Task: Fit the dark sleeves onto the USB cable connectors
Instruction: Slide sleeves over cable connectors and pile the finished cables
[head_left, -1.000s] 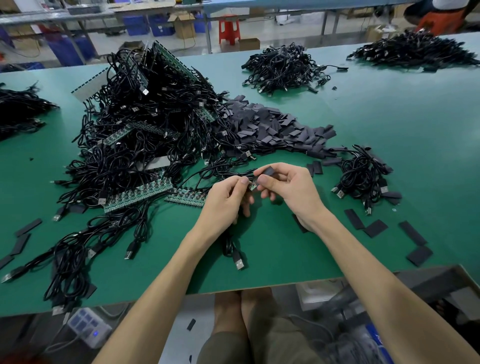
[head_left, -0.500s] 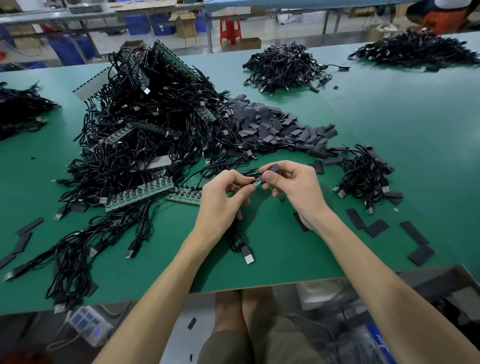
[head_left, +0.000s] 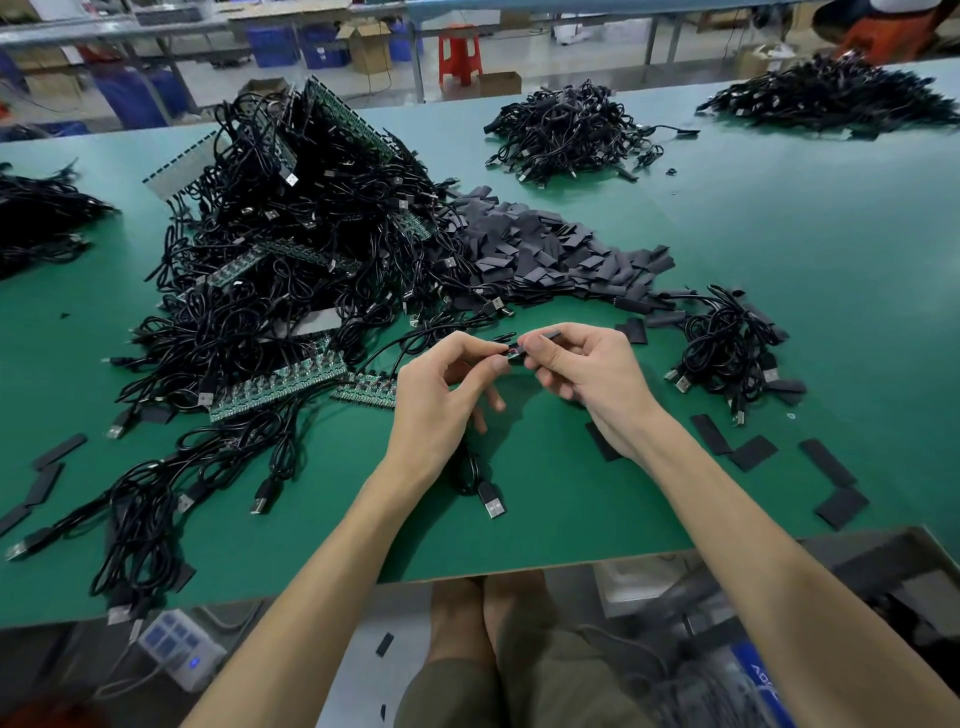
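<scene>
A: Grip?
B: Our left hand (head_left: 441, 397) pinches the cable end (head_left: 511, 354). Our right hand (head_left: 589, 387) pinches a dark sleeve (head_left: 548, 333) beside it, above the table (head_left: 779, 234).
A: Change?
B: We've moved both hands slightly farther from the near table edge.

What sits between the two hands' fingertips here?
Head view: the thin black cable's small end, pinched by the left hand, facing the dark flat sleeve pinched by the right hand.

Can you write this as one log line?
left hand pinches cable | right hand pinches sleeve | sleeve near cable end | above table
</scene>
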